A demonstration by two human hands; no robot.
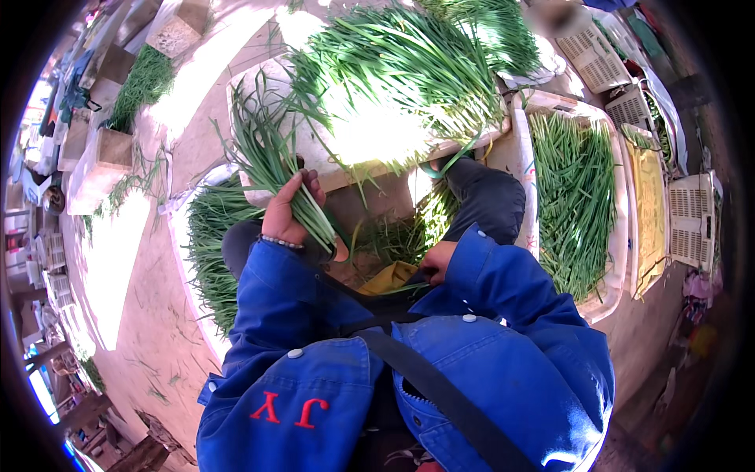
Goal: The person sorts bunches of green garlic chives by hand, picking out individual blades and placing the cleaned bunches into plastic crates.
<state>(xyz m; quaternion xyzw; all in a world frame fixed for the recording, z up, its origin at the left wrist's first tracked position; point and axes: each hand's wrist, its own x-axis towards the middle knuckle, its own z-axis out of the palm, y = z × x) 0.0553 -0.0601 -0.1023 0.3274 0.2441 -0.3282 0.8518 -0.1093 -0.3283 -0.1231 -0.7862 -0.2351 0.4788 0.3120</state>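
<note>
My left hand (289,211), with a beaded bracelet at the wrist, is closed around a bunch of garlic chives (263,145). The pale stem ends point down toward my lap and the green leaves spread up and away. Low between my knees is my right hand (437,263), its fingers curled in by a yellow cloth or bag (388,278); what they hold, if anything, is hidden. Just beyond my hands, a large heap of garlic chives (401,59) lies on a white board (342,179), partly washed out by sunlight.
A white crate (621,259) packed with chives stands at my right, and another white crate (189,271) with chives at my left. Beyond the right one are a yellow sack (650,216) and beige plastic baskets (692,224). Foam boxes (102,169) stand at far left; loose leaves litter the floor.
</note>
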